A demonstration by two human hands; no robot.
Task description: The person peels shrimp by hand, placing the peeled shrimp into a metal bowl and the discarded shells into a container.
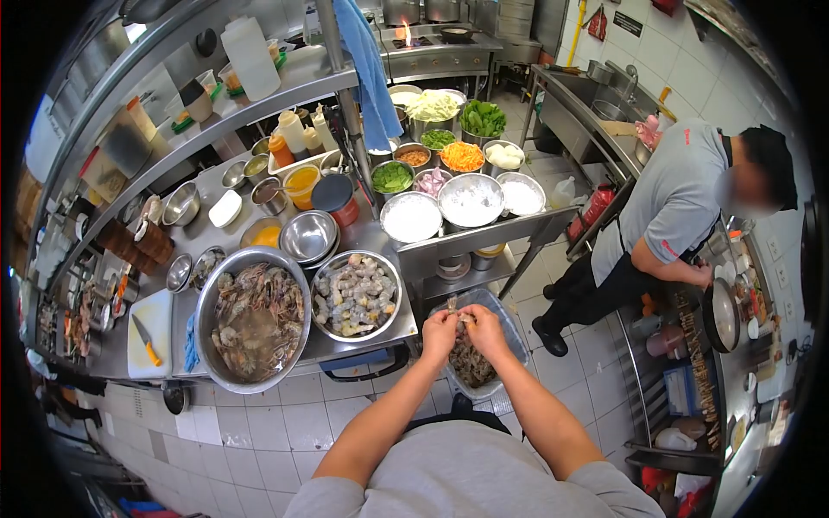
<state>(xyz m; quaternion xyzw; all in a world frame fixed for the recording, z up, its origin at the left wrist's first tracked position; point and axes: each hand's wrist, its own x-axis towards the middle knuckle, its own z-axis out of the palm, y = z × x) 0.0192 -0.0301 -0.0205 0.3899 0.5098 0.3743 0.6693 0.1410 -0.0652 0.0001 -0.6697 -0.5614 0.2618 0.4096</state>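
Both of my hands meet over a clear plastic bin (pixel 521 338) of shrimp shells. My left hand (pixel 440 332) and my right hand (pixel 484 328) are closed with a shrimp (pixel 452 304) between their fingertips. On the steel counter to the left, a large metal bowl (pixel 302 332) holds whole shrimp in murky liquid. Beside it, a smaller steel bowl (pixel 398 298) is filled with peeled grey shrimp (pixel 356 293). The bin stands low, in front of my body.
A white cutting board (pixel 151 328) with a yellow-handled knife (pixel 145 339) lies at the left. Containers of chopped vegetables (pixel 461 156) and white powder (pixel 471 198) stand ahead. A co-worker (pixel 682 198) holds a pan at the right. Flames (pixel 407 34) rise from the far stove.
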